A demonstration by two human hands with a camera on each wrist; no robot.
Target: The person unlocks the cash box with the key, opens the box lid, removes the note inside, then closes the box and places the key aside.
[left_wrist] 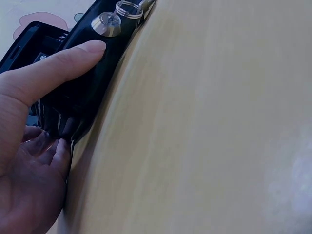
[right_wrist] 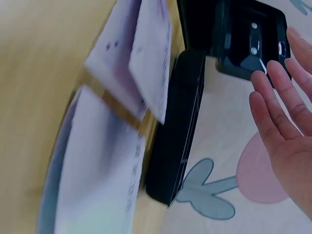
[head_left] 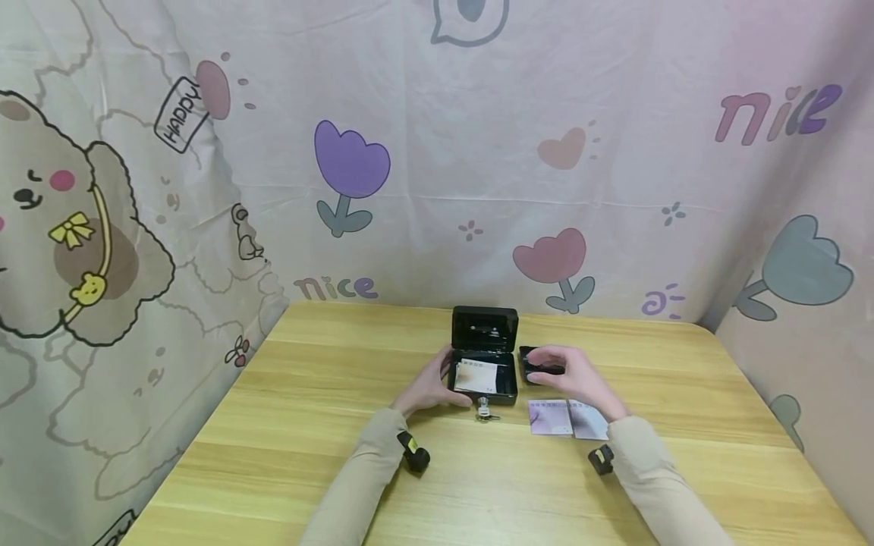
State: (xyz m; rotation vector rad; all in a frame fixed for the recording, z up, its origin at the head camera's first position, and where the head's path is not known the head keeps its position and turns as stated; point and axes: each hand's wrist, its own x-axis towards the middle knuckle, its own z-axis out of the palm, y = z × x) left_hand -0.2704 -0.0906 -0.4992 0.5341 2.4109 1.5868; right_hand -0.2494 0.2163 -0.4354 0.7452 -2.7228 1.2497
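On the worktop (head_left: 239, 485): black cash box (head_left: 505, 397), lid (head_left: 485, 328) up — printed paper (head_left: 476, 377) inside
Left grip (head_left: 433, 385): holding the box's left side
Right grip (head_left: 572, 371): spread — by the black tray (head_left: 523, 367)

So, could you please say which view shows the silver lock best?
The left wrist view, where the silver lock appears largest. The head view shows it small, on the black box; the right wrist view doesn't show it.

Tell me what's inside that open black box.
In the black box lies at least one pale printed paper, toward the left in the head view. Anything beneath it is covered.
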